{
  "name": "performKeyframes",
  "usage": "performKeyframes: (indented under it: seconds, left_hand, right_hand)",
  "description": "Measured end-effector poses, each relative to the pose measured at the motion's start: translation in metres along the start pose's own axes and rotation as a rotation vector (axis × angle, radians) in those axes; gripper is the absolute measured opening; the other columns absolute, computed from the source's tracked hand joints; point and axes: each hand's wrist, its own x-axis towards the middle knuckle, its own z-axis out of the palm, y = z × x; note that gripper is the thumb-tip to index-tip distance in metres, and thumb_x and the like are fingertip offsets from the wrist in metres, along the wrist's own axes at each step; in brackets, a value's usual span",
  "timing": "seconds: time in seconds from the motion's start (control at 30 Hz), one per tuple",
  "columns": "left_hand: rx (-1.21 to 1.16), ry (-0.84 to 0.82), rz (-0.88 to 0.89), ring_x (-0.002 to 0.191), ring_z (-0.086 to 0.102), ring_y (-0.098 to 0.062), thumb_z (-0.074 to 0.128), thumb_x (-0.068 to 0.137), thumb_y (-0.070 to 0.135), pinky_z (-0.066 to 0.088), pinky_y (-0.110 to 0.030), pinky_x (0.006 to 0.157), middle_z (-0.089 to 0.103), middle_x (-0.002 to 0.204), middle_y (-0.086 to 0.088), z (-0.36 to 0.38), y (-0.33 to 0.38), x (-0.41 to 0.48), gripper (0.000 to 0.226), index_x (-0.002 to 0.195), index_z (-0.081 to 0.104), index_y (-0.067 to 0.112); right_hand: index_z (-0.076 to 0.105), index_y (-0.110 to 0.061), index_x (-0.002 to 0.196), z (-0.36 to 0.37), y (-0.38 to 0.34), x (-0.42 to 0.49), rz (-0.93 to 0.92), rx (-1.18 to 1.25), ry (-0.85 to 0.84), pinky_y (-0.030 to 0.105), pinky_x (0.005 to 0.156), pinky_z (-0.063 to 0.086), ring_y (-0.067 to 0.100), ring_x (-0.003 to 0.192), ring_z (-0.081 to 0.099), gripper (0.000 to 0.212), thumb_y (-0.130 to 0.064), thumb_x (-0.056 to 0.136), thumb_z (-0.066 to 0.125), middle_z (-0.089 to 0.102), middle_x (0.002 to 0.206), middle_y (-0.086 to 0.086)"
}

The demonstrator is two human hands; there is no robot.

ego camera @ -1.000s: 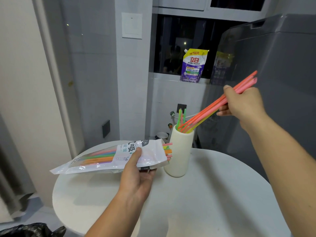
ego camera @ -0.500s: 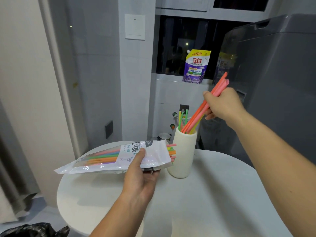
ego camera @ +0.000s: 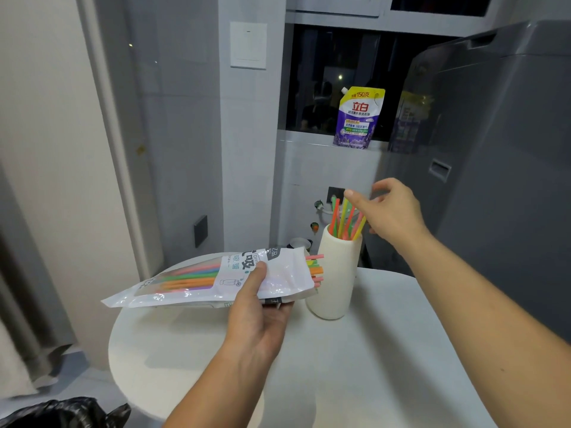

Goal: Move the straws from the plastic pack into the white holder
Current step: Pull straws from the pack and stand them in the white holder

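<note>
The white holder (ego camera: pixel 335 274) stands upright on the round white table (ego camera: pixel 355 366), with several coloured straws (ego camera: pixel 343 219) sticking out of its top. My right hand (ego camera: pixel 391 211) hovers just right of those straw tips, fingers spread and loose, gripping nothing. My left hand (ego camera: pixel 259 307) grips the plastic pack (ego camera: pixel 197 282) from below, thumb on its top face, holding it level above the table. More coloured straws (ego camera: pixel 315 270) poke out of the pack's open end, right beside the holder.
A tall grey appliance (ego camera: pixel 494 149) stands close on the right behind the table. A purple detergent pouch (ego camera: pixel 358 118) sits on the window ledge. A black bag (ego camera: pixel 61 412) lies on the floor at lower left. A small cup (ego camera: pixel 299 243) stands behind the pack.
My right hand lowered a bunch of straws into the holder and let them go; its fingers have opened. The left hand still holds the pack in the same place.
</note>
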Motion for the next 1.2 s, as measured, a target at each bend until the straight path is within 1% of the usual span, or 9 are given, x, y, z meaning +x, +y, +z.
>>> performKeyframes:
  seconds: [0.17, 0.23, 0.3, 0.4, 0.5, 0.6, 0.73, 0.97, 1.2]
  left_hand:
    - [0.004, -0.014, 0.006, 0.104, 0.075, -0.025, 0.067, 0.095, 0.008, 0.061, -0.047, 0.081, 0.077, 0.119, -0.009, 0.001, 0.003, -0.003, 0.047, 0.14, 0.058, 0.019]
    - [0.007, -0.028, 0.008, 0.105, 0.075, -0.025, 0.067, 0.095, 0.009, 0.063, -0.044, 0.077, 0.077, 0.12, -0.009, 0.002, 0.005, -0.005, 0.047, 0.14, 0.058, 0.019]
    - [0.012, -0.041, 0.009, 0.107, 0.075, -0.026, 0.067, 0.095, 0.009, 0.062, -0.045, 0.078, 0.077, 0.12, -0.01, 0.003, 0.007, -0.006, 0.045, 0.139, 0.059, 0.017]
    - [0.044, -0.083, 0.01, 0.109, 0.074, -0.026, 0.065, 0.096, 0.009, 0.06, -0.046, 0.083, 0.077, 0.121, -0.01, 0.005, 0.007, -0.01, 0.043, 0.138, 0.059, 0.015]
    - [0.103, -0.122, 0.034, 0.111, 0.073, -0.026, 0.064, 0.097, 0.01, 0.057, -0.049, 0.095, 0.076, 0.122, -0.009, 0.006, 0.005, -0.013, 0.042, 0.139, 0.059, 0.015]
    - [0.144, -0.136, 0.061, 0.113, 0.073, -0.026, 0.064, 0.097, 0.012, 0.056, -0.05, 0.098, 0.075, 0.125, -0.009, 0.005, 0.003, -0.014, 0.043, 0.139, 0.059, 0.015]
    - [0.17, -0.136, 0.088, 0.108, 0.074, -0.023, 0.066, 0.095, 0.011, 0.059, -0.047, 0.092, 0.076, 0.124, -0.008, 0.002, 0.004, -0.012, 0.043, 0.138, 0.061, 0.014]
    - [0.12, -0.101, 0.098, 0.112, 0.073, -0.025, 0.066, 0.096, 0.009, 0.053, -0.055, 0.103, 0.076, 0.124, -0.007, 0.003, 0.009, -0.01, 0.045, 0.139, 0.059, 0.017]
    - [0.111, -0.086, 0.087, 0.107, 0.075, -0.024, 0.065, 0.096, 0.006, 0.054, -0.055, 0.102, 0.078, 0.12, -0.006, 0.003, 0.006, -0.015, 0.04, 0.135, 0.06, 0.017]
  right_hand:
    - [0.057, -0.016, 0.114, -0.009, -0.006, -0.033, -0.123, 0.082, 0.255, 0.031, 0.073, 0.046, 0.016, 0.09, 0.057, 0.042, -0.052, 0.092, 0.059, 0.059, 0.109, 0.004]
    - [0.058, -0.016, 0.091, -0.008, -0.007, -0.05, -0.097, 0.186, 0.237, 0.03, 0.065, 0.044, 0.014, 0.075, 0.054, 0.033, -0.047, 0.096, 0.052, 0.06, 0.086, 0.0]
    - [0.057, -0.012, 0.077, 0.0, -0.004, -0.073, -0.013, 0.24, 0.12, 0.031, 0.061, 0.039, 0.016, 0.067, 0.05, 0.042, -0.047, 0.099, 0.046, 0.056, 0.071, -0.002]
    - [0.062, -0.006, 0.084, 0.019, 0.002, -0.1, 0.102, 0.295, -0.103, 0.033, 0.066, 0.038, 0.02, 0.066, 0.051, 0.054, -0.052, 0.1, 0.04, 0.055, 0.067, 0.001]
    - [0.066, -0.007, 0.086, 0.035, 0.003, -0.111, 0.166, 0.401, -0.222, 0.021, 0.053, 0.039, 0.009, 0.05, 0.053, 0.05, -0.048, 0.102, 0.043, 0.057, 0.052, -0.01]
    - [0.061, -0.003, 0.081, 0.04, 0.001, -0.119, 0.149, 0.521, -0.213, 0.011, 0.039, 0.035, 0.0, 0.037, 0.051, 0.036, -0.031, 0.102, 0.052, 0.059, 0.053, -0.01]
    - [0.057, 0.001, 0.082, 0.042, 0.004, -0.122, 0.103, 0.545, -0.223, 0.009, 0.039, 0.035, -0.001, 0.034, 0.048, 0.024, -0.015, 0.101, 0.056, 0.06, 0.049, -0.013]
    - [0.062, 0.004, 0.087, 0.035, 0.015, -0.113, 0.157, 0.572, -0.154, 0.028, 0.051, 0.037, 0.012, 0.045, 0.043, 0.031, -0.024, 0.1, 0.058, 0.057, 0.057, 0.001]
    - [0.064, -0.008, 0.084, 0.036, 0.011, -0.121, 0.177, 0.638, -0.206, 0.027, 0.045, 0.033, 0.016, 0.044, 0.04, 0.03, -0.034, 0.097, 0.06, 0.05, 0.052, 0.003]
